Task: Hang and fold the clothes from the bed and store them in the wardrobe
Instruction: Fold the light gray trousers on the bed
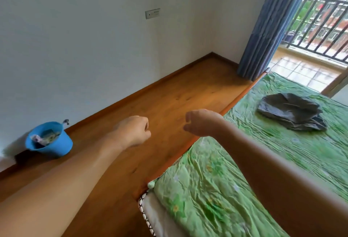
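Extending over the floor beside the bed, two hands are in view: the left hand (131,131) and the right hand (201,123), each with fingers curled in and holding nothing. One grey garment (291,112) lies crumpled on the green bed sheet (216,189), well apart from both hands. One blue bin (49,138) stands on the wooden floor (169,95) near the white wall (75,48). One blue curtain (273,25) hangs beside the balcony railing (323,20).

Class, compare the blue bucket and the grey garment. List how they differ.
The bucket is blue and stands on the floor by the wall; the garment is grey and lies on the bed. The bucket is round and holds items; the garment is crumpled. Both sit untouched.
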### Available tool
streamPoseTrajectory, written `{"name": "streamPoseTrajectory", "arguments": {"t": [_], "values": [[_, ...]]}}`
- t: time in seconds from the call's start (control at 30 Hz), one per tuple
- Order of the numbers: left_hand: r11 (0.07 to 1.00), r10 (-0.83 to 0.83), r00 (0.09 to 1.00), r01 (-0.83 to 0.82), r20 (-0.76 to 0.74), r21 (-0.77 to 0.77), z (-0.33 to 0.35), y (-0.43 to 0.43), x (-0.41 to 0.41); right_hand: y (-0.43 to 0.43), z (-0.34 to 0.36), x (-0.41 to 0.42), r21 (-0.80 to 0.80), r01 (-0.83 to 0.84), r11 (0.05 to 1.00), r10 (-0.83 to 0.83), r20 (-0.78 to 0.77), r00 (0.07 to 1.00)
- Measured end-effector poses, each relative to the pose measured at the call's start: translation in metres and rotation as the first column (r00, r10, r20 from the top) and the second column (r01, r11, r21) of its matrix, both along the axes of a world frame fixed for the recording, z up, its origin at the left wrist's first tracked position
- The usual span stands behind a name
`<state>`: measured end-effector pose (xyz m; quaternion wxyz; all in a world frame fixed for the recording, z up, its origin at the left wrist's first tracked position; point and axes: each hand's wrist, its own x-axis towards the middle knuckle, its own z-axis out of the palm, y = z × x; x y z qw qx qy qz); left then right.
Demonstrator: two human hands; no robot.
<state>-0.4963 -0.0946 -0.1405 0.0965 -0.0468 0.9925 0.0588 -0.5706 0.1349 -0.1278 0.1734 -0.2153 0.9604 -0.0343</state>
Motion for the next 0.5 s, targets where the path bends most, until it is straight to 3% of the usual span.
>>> {"name": "streamPoseTrajectory", "arguments": {"t": [0.5], "values": [[0.958, -0.285, 0.958, 0.285, -0.02, 0.027, -0.013, -0.129, -0.223, -0.105, -0.032, -0.159, 0.032, 0.284, 0.958, -0.285, 0.015, 0.958]]}}
